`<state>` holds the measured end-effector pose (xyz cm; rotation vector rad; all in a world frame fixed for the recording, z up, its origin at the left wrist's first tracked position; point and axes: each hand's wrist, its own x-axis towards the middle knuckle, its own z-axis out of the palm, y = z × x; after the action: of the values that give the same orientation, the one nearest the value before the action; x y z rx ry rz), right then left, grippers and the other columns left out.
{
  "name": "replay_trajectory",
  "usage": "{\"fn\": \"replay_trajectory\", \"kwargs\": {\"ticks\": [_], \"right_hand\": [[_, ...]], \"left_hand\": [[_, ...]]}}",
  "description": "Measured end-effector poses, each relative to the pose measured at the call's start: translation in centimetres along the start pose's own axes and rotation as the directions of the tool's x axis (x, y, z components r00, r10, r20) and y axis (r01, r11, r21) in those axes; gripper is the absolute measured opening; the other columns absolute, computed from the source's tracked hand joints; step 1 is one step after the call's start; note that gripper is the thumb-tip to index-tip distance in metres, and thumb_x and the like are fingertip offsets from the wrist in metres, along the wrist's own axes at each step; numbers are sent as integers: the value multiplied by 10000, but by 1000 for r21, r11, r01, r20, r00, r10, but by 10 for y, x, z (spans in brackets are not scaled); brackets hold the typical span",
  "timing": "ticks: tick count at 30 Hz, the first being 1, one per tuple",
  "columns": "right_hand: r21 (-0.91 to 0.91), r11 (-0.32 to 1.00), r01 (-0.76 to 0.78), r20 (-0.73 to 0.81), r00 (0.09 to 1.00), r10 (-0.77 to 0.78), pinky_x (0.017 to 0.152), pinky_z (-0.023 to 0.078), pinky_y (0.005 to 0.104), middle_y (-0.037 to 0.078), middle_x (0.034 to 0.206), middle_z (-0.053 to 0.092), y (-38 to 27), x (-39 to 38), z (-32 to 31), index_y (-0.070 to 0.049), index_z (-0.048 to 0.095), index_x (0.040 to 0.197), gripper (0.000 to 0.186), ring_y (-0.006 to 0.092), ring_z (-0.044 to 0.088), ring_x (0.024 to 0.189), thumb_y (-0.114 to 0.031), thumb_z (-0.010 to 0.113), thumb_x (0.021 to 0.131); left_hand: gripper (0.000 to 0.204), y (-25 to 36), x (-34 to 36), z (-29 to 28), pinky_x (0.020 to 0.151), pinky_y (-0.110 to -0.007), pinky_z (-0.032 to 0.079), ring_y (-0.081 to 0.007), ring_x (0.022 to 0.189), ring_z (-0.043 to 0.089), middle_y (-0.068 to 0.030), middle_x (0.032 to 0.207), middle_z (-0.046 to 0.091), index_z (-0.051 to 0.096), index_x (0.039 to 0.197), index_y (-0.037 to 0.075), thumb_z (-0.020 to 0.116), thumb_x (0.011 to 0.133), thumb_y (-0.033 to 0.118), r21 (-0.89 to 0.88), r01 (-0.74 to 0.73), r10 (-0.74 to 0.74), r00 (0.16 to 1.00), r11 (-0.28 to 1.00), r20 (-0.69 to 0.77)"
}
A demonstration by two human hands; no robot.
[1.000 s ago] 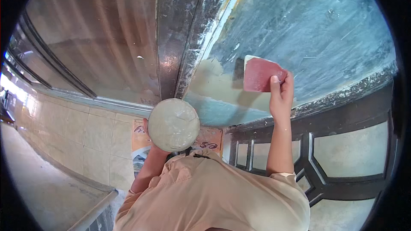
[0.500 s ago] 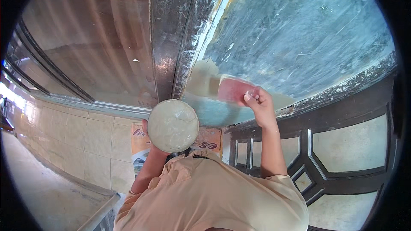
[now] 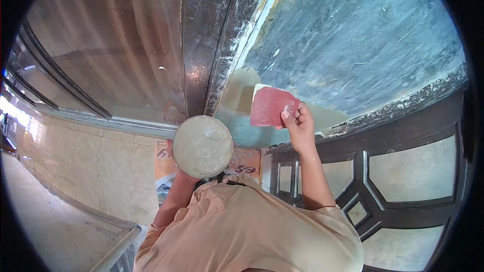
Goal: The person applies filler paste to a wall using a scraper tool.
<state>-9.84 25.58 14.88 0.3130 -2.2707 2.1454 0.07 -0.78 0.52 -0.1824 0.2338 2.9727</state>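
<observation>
Currently, the right hand [image 3: 298,123] is raised, its fingers pressed together along the edge of a red flat scraper [image 3: 269,107], with the thumb on the near face. The scraper is pinched firmly and its blade lies flat against the blue-grey wall panel [image 3: 363,35], at the lower left part of that panel. A patch of pale beige filler [image 3: 242,88] is spread on the panel just beside and under the blade; a second strip of it shows to the right of the hand.

The left hand [image 3: 174,163] supports a round bowl [image 3: 202,146] from below. Only fingertips and part of the palm show at the bowl's left and lower rim; whether the fingers are curled or spread under it cannot be determined. The bowl is filled to the rim with pale grey-green paste, its surface lumpy. It sits near the chest, well apart from the scraper.

A dark metal frame post [image 3: 199,45] stands between the wall panel and a brownish glass pane [image 3: 111,45]. A dark gate with geometric bars [image 3: 383,191] fills the lower right. Printed paper [image 3: 164,158] lies below the bowl, mostly hidden by it. The peach shirt [image 3: 242,226] covers both upper arms.
</observation>
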Motion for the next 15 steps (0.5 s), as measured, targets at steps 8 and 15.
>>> {"fn": "replay_trajectory", "kwargs": {"ticks": [8, 15], "right_hand": [[40, 995, -96, 80, 992, 93, 619, 561, 271, 48, 967, 691, 5, -3, -2, -14, 549, 1258, 262, 93, 665, 794, -129, 569, 1023], [234, 932, -276, 142, 958, 248, 610, 630, 305, 93, 1093, 654, 7, -2, -2, -41, 453, 1320, 300, 156, 702, 833, -96, 477, 1026]], "left_hand": [[1161, -2, 2, 8, 1033, -681, 435, -466, 1362, 430, -241, 1549, 352, 358, 1536, 173, 469, 683, 953, 19, 33, -34, 998, 999, 57], [1149, -5, -1, 7, 1062, -673, 417, -457, 1361, 436, -232, 1548, 362, 355, 1536, 155, 417, 712, 952, -8, 23, -23, 1000, 1000, -18]]}}
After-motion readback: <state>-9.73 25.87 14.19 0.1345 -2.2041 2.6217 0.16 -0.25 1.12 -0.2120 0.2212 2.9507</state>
